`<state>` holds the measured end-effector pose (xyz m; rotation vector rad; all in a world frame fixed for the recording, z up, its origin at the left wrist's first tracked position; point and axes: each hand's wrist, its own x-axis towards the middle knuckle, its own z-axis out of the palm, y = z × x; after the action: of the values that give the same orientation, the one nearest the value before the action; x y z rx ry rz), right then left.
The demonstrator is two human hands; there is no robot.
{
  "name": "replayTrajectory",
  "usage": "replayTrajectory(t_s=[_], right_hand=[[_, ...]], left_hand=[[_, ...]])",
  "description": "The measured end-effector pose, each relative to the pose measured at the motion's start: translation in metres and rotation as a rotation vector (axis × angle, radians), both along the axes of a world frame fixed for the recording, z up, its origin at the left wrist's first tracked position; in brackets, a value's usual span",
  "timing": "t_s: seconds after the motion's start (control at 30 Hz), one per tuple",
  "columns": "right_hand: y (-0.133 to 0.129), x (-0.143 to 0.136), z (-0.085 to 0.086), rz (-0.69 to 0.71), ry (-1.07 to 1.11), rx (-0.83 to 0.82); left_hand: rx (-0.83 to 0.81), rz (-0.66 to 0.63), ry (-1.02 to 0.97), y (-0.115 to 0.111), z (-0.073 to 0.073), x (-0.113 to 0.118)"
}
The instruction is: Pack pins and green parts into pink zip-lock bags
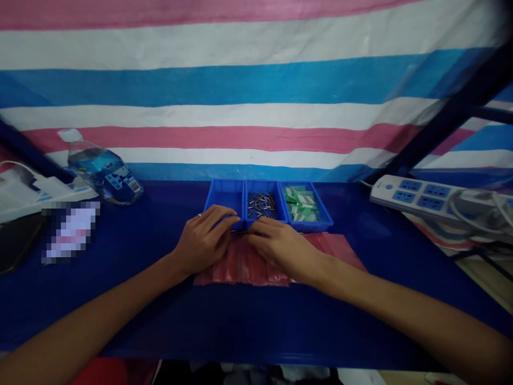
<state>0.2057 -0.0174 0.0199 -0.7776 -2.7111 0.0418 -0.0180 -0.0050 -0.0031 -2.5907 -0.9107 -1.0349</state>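
Observation:
A row of overlapping red plastic bags (331, 247) lies on the blue table in front of three small blue trays. My left hand (206, 235), with a ring on one finger, is over the left end of the bags, fingers bent and closed by the front of the left tray (226, 197). Close beside it, my right hand (282, 248) rests over the middle of the bags with its fingers pinched together. Thin dark pieces show near the fingertips at the bags' upper edge. What either hand holds is hidden. The middle tray contains small metal pins (261, 205).
The right tray holds green-and-white small packets (302, 204). A labelled water bottle (105, 168) leans at the back left, near a white power strip (48, 200) and a dark phone-like object (18, 243). Another power strip (430, 198) with cables is at right. Striped sheeting (248, 80) hangs behind.

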Motion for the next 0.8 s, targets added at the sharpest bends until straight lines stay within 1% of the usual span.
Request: replayTrajectory(t_s=[0.1, 0.17, 0.2, 0.23, 0.27, 0.33, 0.4, 0.43, 0.5, 0.53, 0.6, 0.7, 0.8], right_hand=[[0.004, 0.009, 0.020, -0.083, 0.341, -0.243], [0.008, 0.017, 0.034, -0.157, 0.453, -0.405], [0.010, 0.021, 0.039, -0.199, 0.489, -0.440], [0.012, 0.024, 0.043, -0.236, 0.519, -0.430], [0.014, 0.027, 0.045, -0.269, 0.547, -0.379], [0.015, 0.029, 0.043, -0.301, 0.580, -0.209], [0.012, 0.026, 0.036, -0.244, 0.515, -0.070], [0.010, 0.023, 0.030, -0.196, 0.430, -0.034], [0.006, 0.015, 0.017, -0.111, 0.184, 0.008], [0.004, 0.011, 0.010, -0.088, 0.049, 0.022], [0.001, 0.002, -0.002, -0.079, -0.147, 0.072], [0.002, -0.004, -0.014, -0.094, -0.268, 0.141], [0.005, -0.002, -0.016, -0.104, -0.290, 0.146]], left_hand=[[0.029, 0.010, -0.006, 0.000, 0.001, 0.000], [0.037, 0.017, -0.005, 0.000, 0.001, 0.000], [0.038, 0.016, -0.006, 0.000, 0.001, 0.000], [0.039, 0.014, -0.006, 0.001, 0.000, 0.000], [0.039, 0.012, -0.005, 0.001, -0.001, 0.000], [0.042, 0.007, -0.003, 0.002, -0.002, 0.000], [0.035, 0.012, 0.000, 0.002, -0.003, 0.000], [0.028, 0.015, 0.001, 0.002, -0.003, 0.000], [0.009, 0.017, 0.003, 0.002, -0.003, 0.000], [0.001, 0.016, 0.005, 0.002, -0.003, 0.000], [-0.007, 0.012, 0.012, 0.002, -0.003, 0.000], [-0.011, 0.008, 0.027, 0.002, -0.003, -0.001], [-0.006, 0.009, 0.035, 0.002, -0.004, -0.001]])
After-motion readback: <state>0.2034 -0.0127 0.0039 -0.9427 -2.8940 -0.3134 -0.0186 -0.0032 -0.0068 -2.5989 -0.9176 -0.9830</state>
